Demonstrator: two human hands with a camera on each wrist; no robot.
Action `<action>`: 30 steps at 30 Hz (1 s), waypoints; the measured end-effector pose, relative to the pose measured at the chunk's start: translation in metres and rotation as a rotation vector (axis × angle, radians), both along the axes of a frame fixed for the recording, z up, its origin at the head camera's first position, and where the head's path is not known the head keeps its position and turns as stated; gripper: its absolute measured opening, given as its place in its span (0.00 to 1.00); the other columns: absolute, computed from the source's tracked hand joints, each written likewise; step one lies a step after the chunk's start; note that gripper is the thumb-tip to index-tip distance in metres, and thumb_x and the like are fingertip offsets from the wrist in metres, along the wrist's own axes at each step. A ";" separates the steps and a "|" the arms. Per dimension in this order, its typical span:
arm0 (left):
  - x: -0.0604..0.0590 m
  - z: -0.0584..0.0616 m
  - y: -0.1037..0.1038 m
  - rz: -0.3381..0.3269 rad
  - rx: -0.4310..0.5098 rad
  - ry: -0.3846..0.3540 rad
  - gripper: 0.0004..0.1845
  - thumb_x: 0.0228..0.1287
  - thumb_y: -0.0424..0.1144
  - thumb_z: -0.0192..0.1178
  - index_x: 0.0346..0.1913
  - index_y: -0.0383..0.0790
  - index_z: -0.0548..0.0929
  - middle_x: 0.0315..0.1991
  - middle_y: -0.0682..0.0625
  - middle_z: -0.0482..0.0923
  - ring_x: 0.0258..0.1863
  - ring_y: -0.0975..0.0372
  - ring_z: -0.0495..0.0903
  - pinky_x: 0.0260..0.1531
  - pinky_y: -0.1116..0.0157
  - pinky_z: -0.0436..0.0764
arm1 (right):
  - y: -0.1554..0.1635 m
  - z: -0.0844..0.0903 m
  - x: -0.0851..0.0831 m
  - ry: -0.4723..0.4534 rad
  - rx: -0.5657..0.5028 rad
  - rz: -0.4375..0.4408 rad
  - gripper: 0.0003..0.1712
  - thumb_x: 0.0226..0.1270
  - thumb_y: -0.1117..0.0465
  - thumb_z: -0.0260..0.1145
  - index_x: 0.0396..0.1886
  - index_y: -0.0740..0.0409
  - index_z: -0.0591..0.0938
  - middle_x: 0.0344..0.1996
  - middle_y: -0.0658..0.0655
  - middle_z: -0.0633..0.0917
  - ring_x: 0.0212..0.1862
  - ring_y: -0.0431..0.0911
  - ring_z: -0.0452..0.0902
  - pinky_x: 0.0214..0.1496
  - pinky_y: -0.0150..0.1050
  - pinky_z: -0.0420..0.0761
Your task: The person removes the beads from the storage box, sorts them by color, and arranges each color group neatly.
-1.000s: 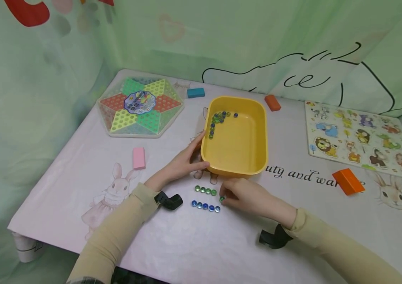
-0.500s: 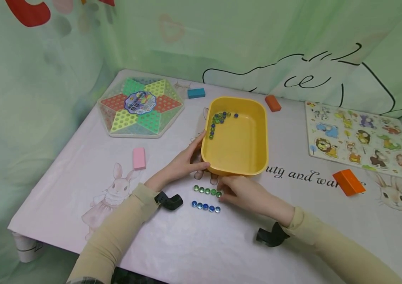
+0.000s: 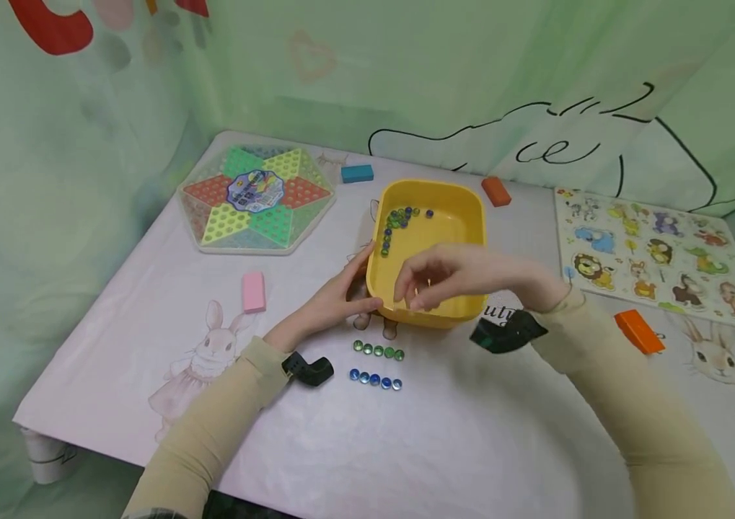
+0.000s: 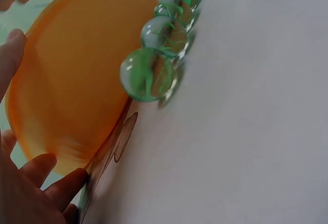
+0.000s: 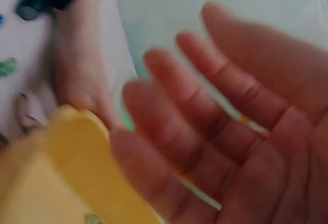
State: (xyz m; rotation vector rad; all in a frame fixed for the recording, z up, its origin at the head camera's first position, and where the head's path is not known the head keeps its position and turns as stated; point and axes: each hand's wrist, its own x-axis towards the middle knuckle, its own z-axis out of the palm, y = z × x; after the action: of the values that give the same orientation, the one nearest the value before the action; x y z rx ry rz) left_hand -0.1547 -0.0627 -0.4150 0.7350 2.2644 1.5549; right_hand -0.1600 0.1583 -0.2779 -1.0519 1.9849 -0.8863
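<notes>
The left hand (image 3: 335,299) rests flat against the near left corner of the yellow tub (image 3: 464,216), fingers straight and touching its wall. The right hand (image 3: 445,277) hovers over the tub's near end, fingers loosely spread and holding nothing. Marbles (image 3: 399,218) lie in the tub's far left corner, beyond both hands. On the surface (image 3: 445,447), just below the left hand's fingertips, sit a row of green marbles (image 3: 378,351) and a row of blue marbles (image 3: 375,379)
</notes>
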 end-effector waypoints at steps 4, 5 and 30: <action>0.000 -0.003 -0.001 0.003 -0.003 0.000 0.47 0.60 0.48 0.61 0.72 0.66 0.39 0.71 0.50 0.55 0.71 0.59 0.52 0.69 0.52 0.50 | 0.000 0.003 -0.039 -0.097 -0.082 -0.067 0.11 0.65 0.63 0.60 0.43 0.67 0.77 0.30 0.53 0.78 0.32 0.46 0.72 0.38 0.36 0.78; 0.000 -0.003 -0.002 0.001 0.000 0.002 0.47 0.60 0.50 0.61 0.72 0.67 0.39 0.71 0.50 0.55 0.71 0.59 0.52 0.69 0.52 0.50 | -0.001 0.001 -0.047 -0.090 -0.085 -0.104 0.12 0.65 0.63 0.60 0.43 0.67 0.77 0.30 0.53 0.78 0.32 0.46 0.73 0.38 0.36 0.78; 0.016 0.036 -0.002 -0.007 -0.025 -0.031 0.45 0.63 0.38 0.58 0.74 0.46 0.40 0.71 0.40 0.52 0.71 0.53 0.51 0.69 0.54 0.49 | -0.035 -0.068 -0.082 0.408 0.369 -0.357 0.13 0.59 0.61 0.66 0.43 0.60 0.83 0.34 0.57 0.81 0.36 0.48 0.71 0.39 0.36 0.73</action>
State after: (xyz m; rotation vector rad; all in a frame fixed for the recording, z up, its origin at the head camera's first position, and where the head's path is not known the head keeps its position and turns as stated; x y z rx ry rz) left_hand -0.1387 -0.0644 -0.3789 0.7066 2.2518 1.5220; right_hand -0.2419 0.1233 -0.3458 -0.7148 2.6112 -0.4656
